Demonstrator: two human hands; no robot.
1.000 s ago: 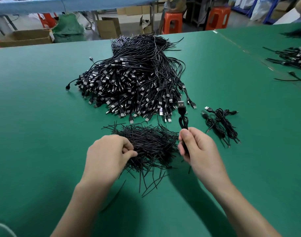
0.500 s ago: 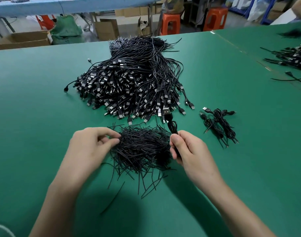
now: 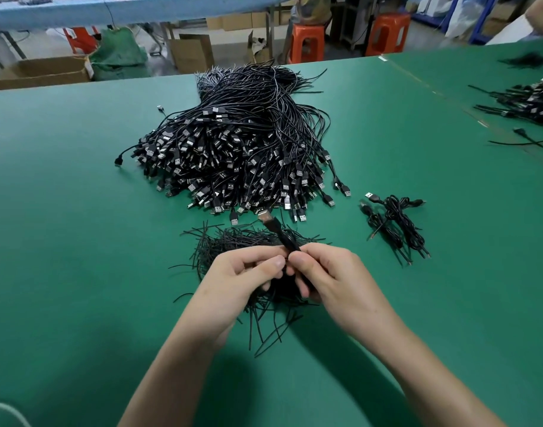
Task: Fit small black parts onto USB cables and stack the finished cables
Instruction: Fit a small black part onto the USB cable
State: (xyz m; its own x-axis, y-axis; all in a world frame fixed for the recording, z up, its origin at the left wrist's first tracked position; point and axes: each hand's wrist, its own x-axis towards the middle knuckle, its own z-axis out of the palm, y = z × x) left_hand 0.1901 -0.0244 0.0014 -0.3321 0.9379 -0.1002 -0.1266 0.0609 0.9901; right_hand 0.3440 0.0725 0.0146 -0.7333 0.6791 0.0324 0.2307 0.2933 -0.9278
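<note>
Presently both hands are closed and meet above the pile of small black parts [image 3: 230, 238]. The right hand [image 3: 331, 278] grips a bundled USB cable [image 3: 279, 234], its plug end pointing up and away toward the large heap of unworked cables [image 3: 239, 149]. The left hand [image 3: 242, 278] pinches the same cable, thumb tip against it just below where it leaves the right hand's grasp.

Judged step: fitting one black part round the bundle. To do it well, the right hand should keep the loops tight and parallel so that none slips. The left should draw the part snug round the middle of the bundle, clear of the plug. The cable then belongs with the finished cables [image 3: 393, 226], which lie on the green bench [image 3: 79, 241] to the right, near the heap but apart from it.

Not determinable: whether the left fingers also hold a part, since it would be black on black and the thumbs cover the contact. The cable's lower length is hidden inside the right palm. A further heap [image 3: 529, 100] at the far right is cut off by the frame edge.
</note>
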